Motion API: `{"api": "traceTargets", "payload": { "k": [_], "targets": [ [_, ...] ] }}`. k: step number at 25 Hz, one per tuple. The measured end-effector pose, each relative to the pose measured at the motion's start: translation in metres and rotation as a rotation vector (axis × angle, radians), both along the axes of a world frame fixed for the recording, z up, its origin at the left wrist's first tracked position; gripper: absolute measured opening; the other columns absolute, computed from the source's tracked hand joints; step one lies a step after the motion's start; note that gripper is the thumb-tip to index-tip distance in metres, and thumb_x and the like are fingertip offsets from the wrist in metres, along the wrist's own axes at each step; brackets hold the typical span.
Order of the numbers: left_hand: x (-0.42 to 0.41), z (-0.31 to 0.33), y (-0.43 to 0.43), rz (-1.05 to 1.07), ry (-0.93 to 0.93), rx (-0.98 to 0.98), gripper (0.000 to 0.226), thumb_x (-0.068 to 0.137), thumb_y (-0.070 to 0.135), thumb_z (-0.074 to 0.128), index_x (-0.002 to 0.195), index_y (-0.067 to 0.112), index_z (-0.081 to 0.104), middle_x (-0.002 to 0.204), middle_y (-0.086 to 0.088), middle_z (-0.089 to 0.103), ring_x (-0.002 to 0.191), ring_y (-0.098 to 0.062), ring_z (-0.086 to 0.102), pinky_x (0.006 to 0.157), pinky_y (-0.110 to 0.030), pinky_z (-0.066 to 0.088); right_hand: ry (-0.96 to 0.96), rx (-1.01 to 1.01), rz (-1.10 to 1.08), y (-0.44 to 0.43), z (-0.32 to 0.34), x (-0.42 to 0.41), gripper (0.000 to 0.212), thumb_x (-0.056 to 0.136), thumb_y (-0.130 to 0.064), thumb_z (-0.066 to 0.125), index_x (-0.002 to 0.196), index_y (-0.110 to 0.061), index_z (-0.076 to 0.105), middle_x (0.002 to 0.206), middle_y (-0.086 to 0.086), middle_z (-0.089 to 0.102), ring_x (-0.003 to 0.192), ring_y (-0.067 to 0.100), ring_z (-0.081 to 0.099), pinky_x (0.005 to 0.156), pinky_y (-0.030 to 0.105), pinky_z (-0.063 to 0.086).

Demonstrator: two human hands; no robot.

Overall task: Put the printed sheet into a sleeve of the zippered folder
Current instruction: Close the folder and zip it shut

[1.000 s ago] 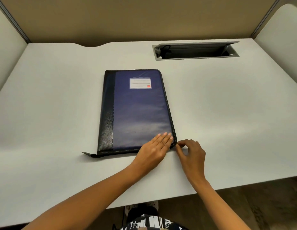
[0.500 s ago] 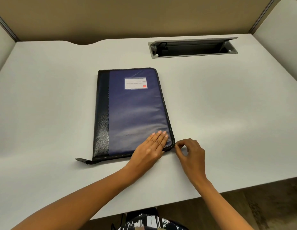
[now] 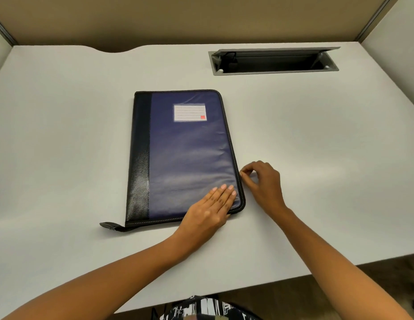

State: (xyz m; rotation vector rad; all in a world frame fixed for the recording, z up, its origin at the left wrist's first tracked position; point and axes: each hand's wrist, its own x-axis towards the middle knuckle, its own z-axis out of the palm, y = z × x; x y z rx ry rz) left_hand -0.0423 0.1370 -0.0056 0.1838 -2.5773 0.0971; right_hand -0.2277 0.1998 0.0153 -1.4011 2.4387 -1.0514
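While the left hand [image 3: 210, 210] lies flat and open on the zippered folder [image 3: 185, 158], the right hand [image 3: 262, 181] pinches its zipper pull. Best to press firmly and pull slowly along the edge.

navy folder [image 3: 189, 158] (black spine), white desk [image 3: 62, 135]

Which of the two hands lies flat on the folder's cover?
The left hand: palm down on the folder near its front right corner. The right hand stays beside the right edge, fingers pinched.
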Motion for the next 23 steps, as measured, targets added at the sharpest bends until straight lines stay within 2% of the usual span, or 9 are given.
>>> {"api": "traceTargets", "payload": {
  "k": [3, 6, 9, 11, 20, 23],
  "targets": [
    [0.0, 0.0, -0.001, -0.003, -0.01, -0.002, 0.041, 0.087, 0.024, 0.064, 0.124, 0.006, 0.062, 0.129, -0.009, 0.062, 0.121, -0.021, 0.057, 0.101, -0.032, 0.048, 0.019, 0.014, 0.038, -0.023, 0.001, -0.014, 0.003, 0.083, -0.014, 0.069, 0.083, -0.013, 0.066, 0.082, 0.002, 0.068, 0.077, 0.017, 0.058, 0.07, 0.023, 0.04],
    [-0.001, 0.0, -0.002, -0.011, -0.012, 0.006, 0.037, 0.089, 0.022, 0.058, 0.123, 0.007, 0.063, 0.128, -0.008, 0.062, 0.12, -0.02, 0.058, 0.101, -0.032, 0.048, 0.028, 0.047, 0.049, -0.05, 0.002, -0.029, 0.004, 0.083, -0.014, 0.068, 0.085, -0.011, 0.068, 0.085, 0.005, 0.069, 0.08, 0.019, 0.059, 0.071, 0.024, 0.041],
    [-0.001, 0.0, -0.005, -0.022, -0.014, 0.004, 0.034, 0.09, 0.02, 0.054, 0.121, 0.01, 0.065, 0.126, -0.007, 0.064, 0.119, -0.019, 0.059, 0.097, -0.031, 0.05, 0.013, 0.064, 0.048, -0.08, 0.003, -0.043, 0.007, 0.084, -0.014, 0.067, 0.088, -0.009, 0.069, 0.088, 0.009, 0.07, 0.082, 0.022, 0.061, 0.075, 0.032, 0.048],
    [-0.001, 0.003, -0.008, -0.038, -0.023, -0.003, 0.036, 0.086, 0.021, 0.061, 0.12, 0.011, 0.066, 0.125, -0.006, 0.064, 0.117, -0.018, 0.06, 0.095, -0.03, 0.051, 0.0, 0.059, 0.033, -0.1, 0.004, -0.051, 0.007, 0.084, -0.012, 0.066, 0.088, -0.007, 0.07, 0.088, 0.01, 0.07, 0.082, 0.023, 0.062, 0.077, 0.035, 0.05],
    [-0.004, 0.017, -0.019, -0.114, -0.106, 0.073, 0.04, 0.067, 0.03, 0.077, 0.105, 0.019, 0.075, 0.111, 0.002, 0.072, 0.103, -0.013, 0.068, 0.082, -0.026, 0.056, -0.045, 0.104, -0.028, -0.168, 0.007, -0.084, 0.009, 0.084, -0.014, 0.063, 0.085, -0.01, 0.071, 0.086, 0.007, 0.072, 0.079, 0.018, 0.062, 0.071, 0.026, 0.047],
    [-0.006, 0.029, -0.032, -0.141, -0.128, 0.213, 0.032, 0.073, 0.041, 0.074, 0.098, 0.02, 0.077, 0.102, 0.004, 0.075, 0.093, -0.011, 0.071, 0.073, -0.026, 0.058, -0.023, 0.118, 0.021, -0.177, 0.007, -0.093, 0.009, 0.084, -0.013, 0.063, 0.084, -0.009, 0.07, 0.087, 0.007, 0.071, 0.079, 0.018, 0.061, 0.069, 0.022, 0.041]
  ]
}}
